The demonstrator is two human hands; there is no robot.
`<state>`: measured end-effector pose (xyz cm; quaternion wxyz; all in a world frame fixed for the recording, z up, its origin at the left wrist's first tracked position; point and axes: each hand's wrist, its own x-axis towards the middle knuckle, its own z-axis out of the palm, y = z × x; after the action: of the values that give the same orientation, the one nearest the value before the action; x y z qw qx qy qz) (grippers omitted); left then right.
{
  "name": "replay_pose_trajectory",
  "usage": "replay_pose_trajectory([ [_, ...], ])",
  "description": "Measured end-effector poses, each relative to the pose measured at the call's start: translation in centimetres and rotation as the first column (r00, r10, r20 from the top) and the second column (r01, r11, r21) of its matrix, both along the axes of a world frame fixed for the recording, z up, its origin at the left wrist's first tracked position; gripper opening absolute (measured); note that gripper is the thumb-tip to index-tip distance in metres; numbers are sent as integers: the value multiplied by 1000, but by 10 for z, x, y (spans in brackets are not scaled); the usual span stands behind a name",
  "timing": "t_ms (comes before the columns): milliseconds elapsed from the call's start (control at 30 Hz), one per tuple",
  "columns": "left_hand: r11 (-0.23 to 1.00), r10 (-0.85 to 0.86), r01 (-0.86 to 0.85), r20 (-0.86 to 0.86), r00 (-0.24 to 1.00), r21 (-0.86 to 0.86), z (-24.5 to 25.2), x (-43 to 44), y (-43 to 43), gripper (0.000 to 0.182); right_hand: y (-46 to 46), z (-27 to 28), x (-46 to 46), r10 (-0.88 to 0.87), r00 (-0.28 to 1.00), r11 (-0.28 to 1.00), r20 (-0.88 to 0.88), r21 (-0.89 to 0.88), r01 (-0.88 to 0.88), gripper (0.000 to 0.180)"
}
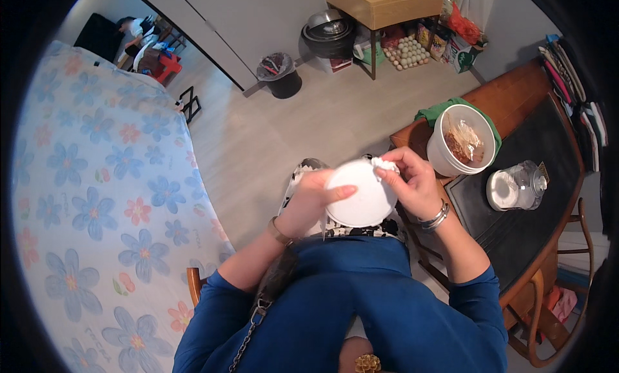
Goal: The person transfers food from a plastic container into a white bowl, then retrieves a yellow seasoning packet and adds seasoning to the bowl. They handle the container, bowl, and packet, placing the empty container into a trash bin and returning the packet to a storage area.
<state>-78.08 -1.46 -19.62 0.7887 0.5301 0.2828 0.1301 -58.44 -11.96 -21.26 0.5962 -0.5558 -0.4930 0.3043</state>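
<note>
My left hand [312, 196] grips a round white lid [366, 206] by its left side, thumb lying across the flat face. In my right hand [416, 182] is a crumpled white tissue [383, 165], pinched between thumb and fingers and pressed to the lid's upper right rim. The lid is in front of my waist. Just right of my right hand, an uncovered white plastic bucket [437, 143] stands on a dark-topped wooden table [512, 247]. Clear plastic packaging and brown contents [462, 141] show inside the bucket.
A lidded clear jar [517, 187] lies on the table, with a green cloth [447, 107] behind the bucket. A flowered cloth [101, 170] covers a surface at left. Ahead are a lined trash bin [281, 78], eggs [406, 52] and a small desk [387, 5]. Another person [140, 32] is far left.
</note>
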Motion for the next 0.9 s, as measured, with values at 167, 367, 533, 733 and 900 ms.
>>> replay_pose_trajectory([
  [167, 926, 345, -313, 139, 928, -208, -2, 6, 18, 35, 7, -5, 7, -226, 963, 974, 149, 36, 223, 21],
  [367, 937, 262, -202, 191, 946, -286, -7, 7, 14, 33, 3, 3, 4, -381, 725, 910, 573, 371, 185, 17],
  [533, 970, 134, -94, 165, 977, -226, 0, 13, 6, 40, 3, -1, -11, -312, 751, 923, 582, 372, 95, 22],
  [733, 982, -165, 171, 85, 983, -74, 7, 13, -5, 60, -2, 3, -21, -202, 788, 904, 581, 420, -77, 27],
  [900, 962, -272, 273, 10, 962, -21, 0, 20, -14, 55, -5, 12, -14, -237, 806, 912, 542, 409, -7, 23],
])
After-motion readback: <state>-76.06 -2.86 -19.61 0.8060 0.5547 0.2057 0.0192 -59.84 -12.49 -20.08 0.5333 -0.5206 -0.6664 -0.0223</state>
